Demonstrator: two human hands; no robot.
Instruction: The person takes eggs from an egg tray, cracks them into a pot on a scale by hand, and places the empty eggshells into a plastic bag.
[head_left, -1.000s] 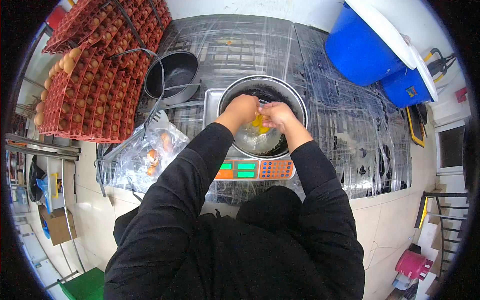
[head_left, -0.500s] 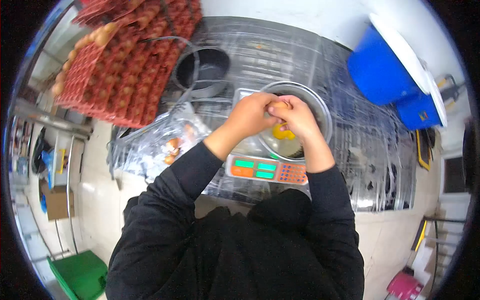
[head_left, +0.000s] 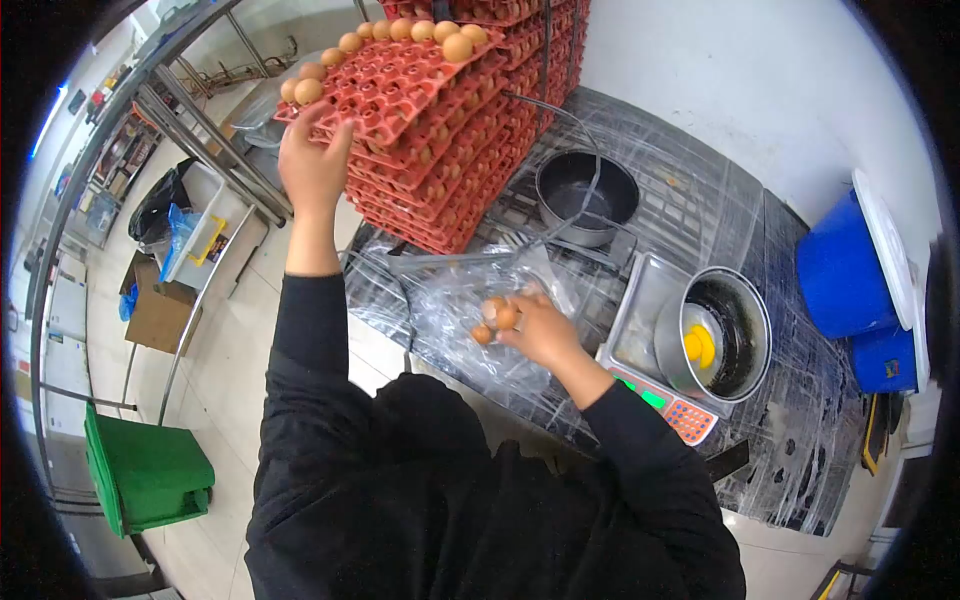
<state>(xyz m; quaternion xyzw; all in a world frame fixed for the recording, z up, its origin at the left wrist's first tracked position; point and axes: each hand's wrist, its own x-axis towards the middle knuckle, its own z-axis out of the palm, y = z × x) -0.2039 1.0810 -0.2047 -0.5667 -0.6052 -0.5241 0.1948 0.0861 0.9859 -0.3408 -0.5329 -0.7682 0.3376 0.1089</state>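
Note:
My left hand [head_left: 314,165] is open, its fingers apart at the near edge of the top red egg tray [head_left: 375,88], just below the brown eggs [head_left: 308,91] along its rim. My right hand [head_left: 545,334] is low over crumpled clear plastic [head_left: 440,310], its fingertips closed on a brown eggshell [head_left: 507,317]. Another eggshell [head_left: 482,334] lies on the plastic beside it. To the right, a metal pot [head_left: 668,345] with yellow yolks [head_left: 700,346] in it rests on a digital scale [head_left: 640,300].
Behind the plastic stands a dark empty pan [head_left: 588,190], with a grey strap [head_left: 592,170] looping across it. Stacked red trays [head_left: 430,200] rise at the left. Blue buckets [head_left: 845,275] are by the wall; a green bin [head_left: 150,470] stands on the floor.
Both hands have left the pot, and yolk now lies inside it. The left hand has gone up to the trays, the right to the eggshells. My view has turned left.

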